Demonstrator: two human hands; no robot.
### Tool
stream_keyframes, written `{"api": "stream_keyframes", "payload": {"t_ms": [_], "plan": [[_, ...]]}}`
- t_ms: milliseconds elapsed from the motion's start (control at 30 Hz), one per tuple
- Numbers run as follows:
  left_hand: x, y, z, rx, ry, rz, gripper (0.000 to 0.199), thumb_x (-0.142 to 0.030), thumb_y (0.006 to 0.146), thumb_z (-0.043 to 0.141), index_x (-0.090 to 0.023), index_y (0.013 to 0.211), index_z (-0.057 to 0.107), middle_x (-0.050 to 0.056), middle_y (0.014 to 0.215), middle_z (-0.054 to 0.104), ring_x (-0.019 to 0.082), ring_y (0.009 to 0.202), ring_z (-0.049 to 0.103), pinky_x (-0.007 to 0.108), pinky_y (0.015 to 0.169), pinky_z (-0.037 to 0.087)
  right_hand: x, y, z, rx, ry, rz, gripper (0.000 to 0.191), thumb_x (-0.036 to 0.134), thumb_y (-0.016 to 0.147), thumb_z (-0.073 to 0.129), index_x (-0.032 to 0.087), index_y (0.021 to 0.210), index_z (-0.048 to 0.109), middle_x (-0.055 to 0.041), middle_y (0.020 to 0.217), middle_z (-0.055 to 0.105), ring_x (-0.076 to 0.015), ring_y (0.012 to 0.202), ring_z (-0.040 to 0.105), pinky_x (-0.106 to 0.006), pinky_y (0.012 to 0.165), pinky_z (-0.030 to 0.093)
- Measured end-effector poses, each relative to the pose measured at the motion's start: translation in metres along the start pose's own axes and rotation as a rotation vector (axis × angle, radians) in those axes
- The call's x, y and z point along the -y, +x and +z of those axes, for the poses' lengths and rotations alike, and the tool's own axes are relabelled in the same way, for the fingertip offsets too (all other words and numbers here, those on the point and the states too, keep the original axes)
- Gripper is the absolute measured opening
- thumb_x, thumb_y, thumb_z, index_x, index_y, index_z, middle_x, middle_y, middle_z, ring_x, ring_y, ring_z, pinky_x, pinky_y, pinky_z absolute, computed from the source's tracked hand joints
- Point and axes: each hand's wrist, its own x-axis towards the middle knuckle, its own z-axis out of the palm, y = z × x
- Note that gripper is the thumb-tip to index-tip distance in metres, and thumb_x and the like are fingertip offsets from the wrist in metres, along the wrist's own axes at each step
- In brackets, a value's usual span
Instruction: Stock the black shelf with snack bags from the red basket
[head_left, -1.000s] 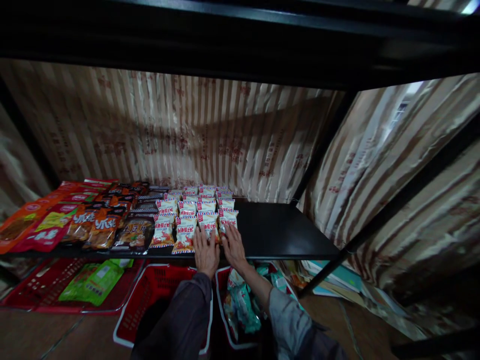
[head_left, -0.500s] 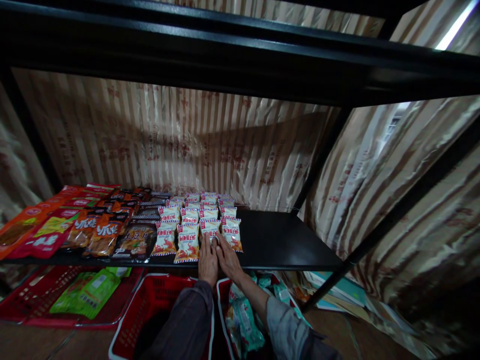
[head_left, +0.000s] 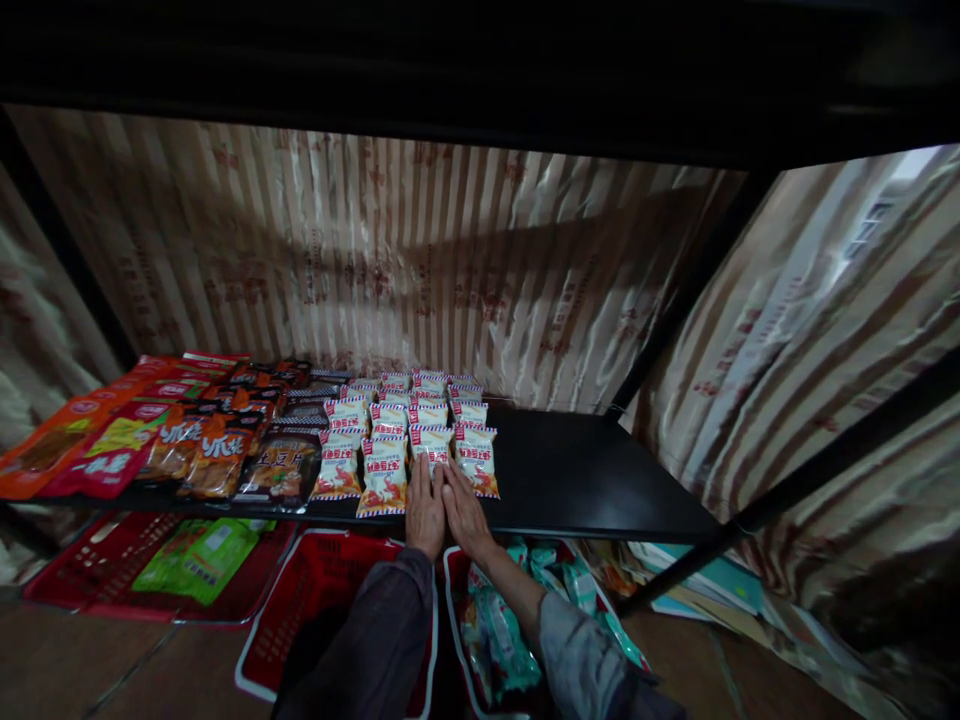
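Observation:
White snack bags (head_left: 339, 465) with blue-striped edges and red lettering lie in several rows on the black shelf (head_left: 585, 480). My left hand (head_left: 425, 515) lies flat on the lower part of the third front bag (head_left: 432, 442), fingers stretched forward. Close beside it, my right hand (head_left: 464, 512) rests with extended fingers at the same bag's lower right edge, next to the rightmost front bag (head_left: 476, 460). Both palms face down, and the bag's bottom is hidden under them.
Dark snack packs (head_left: 279, 468), orange bags (head_left: 56, 440) and red bags (head_left: 124, 445) lie left on the shelf. Below are a red basket (head_left: 262, 640), a basket of teal packs (head_left: 506, 640) and one with green bags (head_left: 199, 560). A slanted post (head_left: 780, 490) stands right.
The camera view has shifted, so the upper shelf fills more of the top. Both hands remain at the same front bag, with little visible movement against it.

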Motion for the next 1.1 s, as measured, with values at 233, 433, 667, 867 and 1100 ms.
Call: {"api": "stream_keyframes", "payload": {"t_ms": [233, 433, 667, 867, 1100], "plan": [[-0.003, 0.003, -0.008, 0.046, 0.064, 0.013, 0.05, -0.014, 0.089, 0.037, -0.015, 0.139, 0.035, 0.015, 0.149, 0.027, 0.025, 0.139, 0.02, 0.046, 0.104, 0.039, -0.007, -0.002, 0.004, -0.014, -0.001, -0.019, 0.051, 0.043, 0.096, 0.027, 0.019, 0.138, 0.04, -0.009, 0.147, 0.036, -0.0217, 0.137, 0.029, -0.048, 0.112, 0.028], [-0.001, 0.0, -0.006, -0.014, 0.047, 0.022, 0.056, -0.009, 0.088, 0.037, -0.012, 0.142, 0.027, 0.017, 0.149, 0.026, 0.025, 0.14, 0.014, 0.046, 0.106, 0.038, -0.01, -0.008, 0.008, -0.066, -0.014, -0.035, 0.051, 0.043, 0.095, 0.028, 0.018, 0.138, 0.04, -0.0101, 0.147, 0.035, -0.0222, 0.138, 0.028, -0.05, 0.112, 0.027], [0.004, -0.016, -0.01, -0.099, -0.003, 0.057, 0.063, -0.006, 0.087, 0.035, -0.018, 0.146, 0.016, 0.013, 0.151, 0.022, 0.023, 0.139, 0.02, 0.049, 0.106, 0.038, -0.004, -0.011, 0.004, -0.091, -0.077, -0.089, 0.049, 0.043, 0.095, 0.03, 0.02, 0.136, 0.043, -0.0087, 0.146, 0.036, -0.0238, 0.139, 0.025, -0.052, 0.111, 0.028], [0.026, -0.018, -0.04, -0.142, 0.05, -0.093, 0.057, -0.009, 0.085, 0.039, -0.016, 0.141, 0.033, 0.016, 0.149, 0.027, 0.027, 0.14, 0.018, 0.053, 0.107, 0.032, 0.033, -0.014, 0.01, 0.039, 0.002, -0.092, 0.049, 0.043, 0.095, 0.03, 0.021, 0.138, 0.041, -0.0087, 0.146, 0.036, -0.0214, 0.136, 0.031, -0.046, 0.112, 0.03], [0.058, -0.014, -0.059, -0.017, 0.103, -0.206, 0.049, -0.01, 0.086, 0.036, -0.011, 0.134, 0.043, 0.02, 0.146, 0.033, 0.029, 0.135, 0.031, 0.051, 0.104, 0.036, 0.069, -0.008, 0.041, 0.081, 0.114, 0.003, 0.054, 0.049, 0.095, 0.026, 0.02, 0.136, 0.043, -0.0079, 0.144, 0.041, -0.0195, 0.136, 0.031, -0.045, 0.112, 0.029]]}}
